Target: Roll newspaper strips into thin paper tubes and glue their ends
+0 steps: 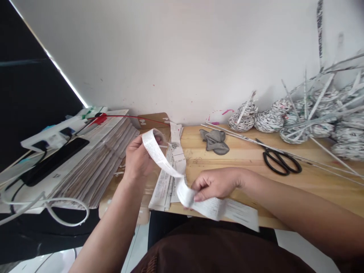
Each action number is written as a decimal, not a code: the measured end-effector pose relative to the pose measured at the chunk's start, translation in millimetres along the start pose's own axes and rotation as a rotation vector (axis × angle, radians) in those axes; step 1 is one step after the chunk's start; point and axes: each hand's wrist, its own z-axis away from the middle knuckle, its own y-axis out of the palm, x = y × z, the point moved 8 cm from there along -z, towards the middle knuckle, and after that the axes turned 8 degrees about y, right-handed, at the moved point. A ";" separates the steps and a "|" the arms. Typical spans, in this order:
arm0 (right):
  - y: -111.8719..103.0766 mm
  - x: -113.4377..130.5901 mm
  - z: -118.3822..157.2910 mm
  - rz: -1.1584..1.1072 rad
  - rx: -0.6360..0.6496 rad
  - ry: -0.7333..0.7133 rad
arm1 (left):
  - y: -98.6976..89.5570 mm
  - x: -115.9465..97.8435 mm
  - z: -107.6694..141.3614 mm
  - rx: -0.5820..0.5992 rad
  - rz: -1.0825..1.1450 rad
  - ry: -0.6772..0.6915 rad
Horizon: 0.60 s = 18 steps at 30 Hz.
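A long printed paper strip [163,161] runs between my hands in a loose curve, with a twist near its middle. My left hand [139,157] is closed on its upper end, which loops over the fingers. Lower and to the right, my right hand [213,184] pinches the strip between thumb and fingers, and the free end hangs out past it over the table's front edge. Beneath the strip, more printed paper strips [163,189] lie in a stack on the wooden table [241,159].
At the left are a paper stack [96,167], a black phone [57,159], a power strip [54,134] and white cables [68,203]. To the right lie a grey cloth [214,141], black scissors [280,161], thin paper sticks [247,139] and several woven paper pieces [269,120].
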 end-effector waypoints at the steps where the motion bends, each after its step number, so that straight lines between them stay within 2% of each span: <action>1: 7.8 1.6 -0.4 0.104 0.021 0.004 | -2.5 -1.2 1.0 -0.037 0.017 -0.004; 3: 21.7 2.3 -1.2 0.231 0.079 0.008 | -7.8 -3.7 3.7 -0.103 0.019 -0.005; 5: 30.1 1.6 -2.1 0.238 0.125 0.000 | -11.3 -3.2 6.4 -0.122 -0.024 -0.025; 8: 33.3 0.1 -2.9 0.110 0.184 -0.018 | -12.8 5.1 9.3 -0.091 -0.044 -0.103; 11: 27.6 -2.8 -2.5 -0.119 0.222 0.008 | -13.6 11.7 10.1 -0.077 0.000 -0.167; 15: 2.8 -2.8 -1.6 -0.303 0.086 -0.035 | -11.7 9.9 9.1 -0.069 0.067 -0.189; 18: -14.0 -0.3 0.5 -0.421 -0.002 -0.118 | -12.7 12.6 12.3 -0.122 0.097 -0.269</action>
